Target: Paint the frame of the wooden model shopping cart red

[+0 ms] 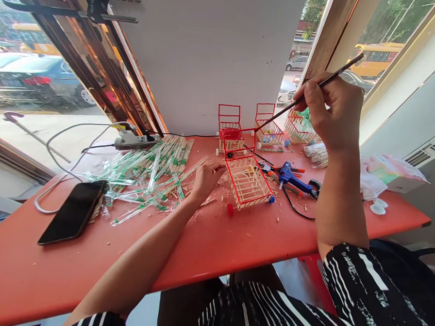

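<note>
A miniature shopping cart (249,179) made of thin wooden sticks stands on the red table, its top rim and raised handle frame red. One front wheel is red and the other is blue. My left hand (205,181) is closed at the cart's rear left side, fingertips pinched on it. Raised above the table, my right hand (333,106) grips a thin dark paintbrush (341,71). The brush slants down to the left, its tip at the top of the red handle frame. Behind it, a container of red paint (230,133) sits in another small cart (229,116).
Two more small carts, one at the back (269,132), stand near the wall. A blue glue gun (293,179) and pliers lie to the right. Wrapped sticks (167,155), a power strip (134,140) and a phone (74,211) occupy the left. A tissue pack (394,170) stands far right.
</note>
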{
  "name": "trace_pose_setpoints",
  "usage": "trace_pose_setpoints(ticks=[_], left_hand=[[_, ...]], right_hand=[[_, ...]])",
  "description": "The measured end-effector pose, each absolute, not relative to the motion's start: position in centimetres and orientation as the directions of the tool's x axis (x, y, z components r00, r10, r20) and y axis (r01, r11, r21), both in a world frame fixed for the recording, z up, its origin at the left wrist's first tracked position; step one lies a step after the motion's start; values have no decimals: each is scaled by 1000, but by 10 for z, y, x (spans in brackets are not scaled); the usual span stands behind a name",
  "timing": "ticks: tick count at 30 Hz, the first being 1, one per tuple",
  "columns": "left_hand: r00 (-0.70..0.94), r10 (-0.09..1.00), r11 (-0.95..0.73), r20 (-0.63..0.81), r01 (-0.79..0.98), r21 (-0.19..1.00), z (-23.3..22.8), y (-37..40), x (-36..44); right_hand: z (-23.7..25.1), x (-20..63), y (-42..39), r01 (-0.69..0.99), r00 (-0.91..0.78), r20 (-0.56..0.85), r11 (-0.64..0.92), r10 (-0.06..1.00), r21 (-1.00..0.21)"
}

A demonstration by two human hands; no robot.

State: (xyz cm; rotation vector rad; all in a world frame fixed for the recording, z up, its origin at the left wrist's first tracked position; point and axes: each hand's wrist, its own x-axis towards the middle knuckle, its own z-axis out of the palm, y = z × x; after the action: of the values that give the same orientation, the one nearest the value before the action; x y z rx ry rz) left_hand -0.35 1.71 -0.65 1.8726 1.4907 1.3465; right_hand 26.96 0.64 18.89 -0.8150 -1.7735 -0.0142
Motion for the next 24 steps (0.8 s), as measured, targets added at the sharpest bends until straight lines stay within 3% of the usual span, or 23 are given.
trace_pose_setpoints(ticks=[6, 11, 18, 24], left_hand=[[-30, 908, -341, 419, 530, 777, -8, 17, -4], [-39, 912, -326, 409, 538, 778, -9, 18, -5], [-14, 915, -341, 402, 502, 795, -8, 19, -5], [8, 918, -335, 396, 548, 767, -3, 19, -14]], right_hand=[[188, 270, 8, 577, -178, 824, 735, 539, -356], [190, 271, 10, 564, -114, 856, 742, 505, -363], [187, 281, 4, 478, -203, 759, 739, 619, -475], [127, 271, 13, 267, -207, 652, 683, 729, -679]])
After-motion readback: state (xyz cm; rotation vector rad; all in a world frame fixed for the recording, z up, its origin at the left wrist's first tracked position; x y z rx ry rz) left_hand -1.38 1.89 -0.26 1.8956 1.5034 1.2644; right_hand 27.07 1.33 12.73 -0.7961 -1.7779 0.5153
